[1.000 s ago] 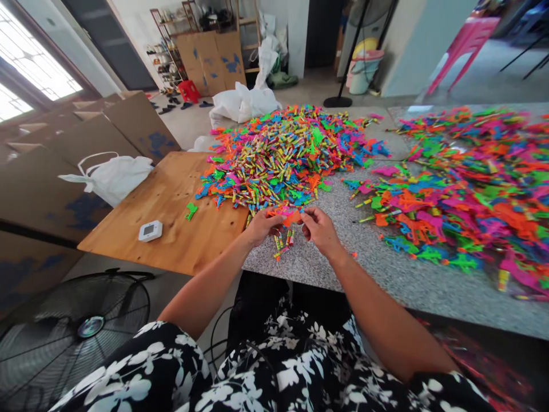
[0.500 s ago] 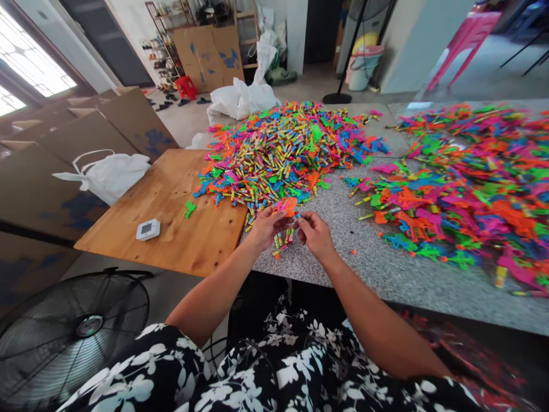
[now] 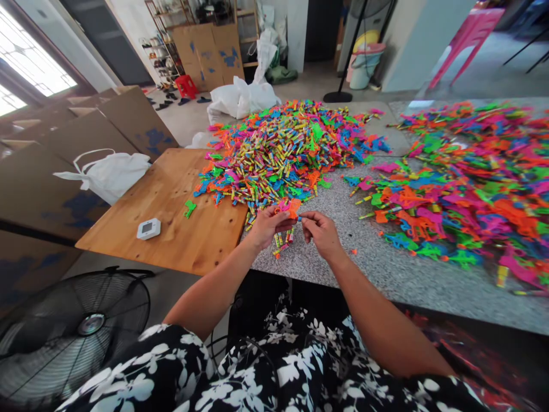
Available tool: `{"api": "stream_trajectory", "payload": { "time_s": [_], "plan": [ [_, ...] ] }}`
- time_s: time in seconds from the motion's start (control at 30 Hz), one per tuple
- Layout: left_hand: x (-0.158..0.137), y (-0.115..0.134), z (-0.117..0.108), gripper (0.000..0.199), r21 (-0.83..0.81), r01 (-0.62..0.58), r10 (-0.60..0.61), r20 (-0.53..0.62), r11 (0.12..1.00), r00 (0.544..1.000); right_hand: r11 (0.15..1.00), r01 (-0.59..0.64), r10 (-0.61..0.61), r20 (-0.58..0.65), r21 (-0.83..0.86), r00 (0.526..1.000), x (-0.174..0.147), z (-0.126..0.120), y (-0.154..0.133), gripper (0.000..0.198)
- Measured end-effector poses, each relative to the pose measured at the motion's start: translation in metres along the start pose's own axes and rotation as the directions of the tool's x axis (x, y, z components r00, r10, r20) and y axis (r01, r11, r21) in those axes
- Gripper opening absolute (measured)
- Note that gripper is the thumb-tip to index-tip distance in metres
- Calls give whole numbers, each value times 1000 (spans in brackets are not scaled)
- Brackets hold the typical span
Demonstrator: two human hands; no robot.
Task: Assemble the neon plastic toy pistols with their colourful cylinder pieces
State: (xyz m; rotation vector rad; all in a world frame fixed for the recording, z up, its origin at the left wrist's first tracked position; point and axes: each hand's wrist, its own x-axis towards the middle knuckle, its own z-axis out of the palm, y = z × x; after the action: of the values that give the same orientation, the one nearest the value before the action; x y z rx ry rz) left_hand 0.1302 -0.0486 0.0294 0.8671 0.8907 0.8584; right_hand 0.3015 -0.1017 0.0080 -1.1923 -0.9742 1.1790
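Observation:
Just above the granite tabletop, my left hand (image 3: 266, 230) is closed round small plastic toy guns, an orange toy gun (image 3: 294, 207) and a pink toy gun (image 3: 282, 204). My right hand (image 3: 322, 234) is pinched at a small blue piece (image 3: 299, 218) beside the orange gun; its exact form is too small to tell. Below the hands lie several yellow-and-pink labelled tubes (image 3: 283, 243) with an orange tip. A large heap of labelled tubes and coloured toy guns (image 3: 278, 151) rises just beyond the hands.
On the right spreads another pile of toy guns (image 3: 463, 194). A wooden board (image 3: 193, 240) on the left bears a white digital device (image 3: 148, 229) and a green toy gun (image 3: 189, 208). Cardboard boxes (image 3: 124, 126), a white bag (image 3: 115, 174) and a floor fan (image 3: 90, 326) stand at left.
My right hand has shifted slightly right and down, away from the orange gun's body. My left hand keeps its hold, almost unmoved.

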Motion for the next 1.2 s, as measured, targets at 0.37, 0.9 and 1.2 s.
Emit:
{"api": "stream_trajectory", "payload": {
  "time_s": [0.37, 0.9, 1.2],
  "plan": [
    [-4, 1, 2, 13, -108, 79, -78, 16, 991, 997, 998, 63, -62, 110, -6, 992, 1, -8, -15, 33],
    [-3, -3, 0, 7, -131, 113, -114, -1, 985, 993, 989, 123, -114, 113, -77, 987, -3, -12, -11, 31],
    [-6, 5, 0, 25, 94, 34, -39, 53, 995, 998, 982, 119, -101, 126, -144, 987, -1, -18, -14, 32]
  ]
}}
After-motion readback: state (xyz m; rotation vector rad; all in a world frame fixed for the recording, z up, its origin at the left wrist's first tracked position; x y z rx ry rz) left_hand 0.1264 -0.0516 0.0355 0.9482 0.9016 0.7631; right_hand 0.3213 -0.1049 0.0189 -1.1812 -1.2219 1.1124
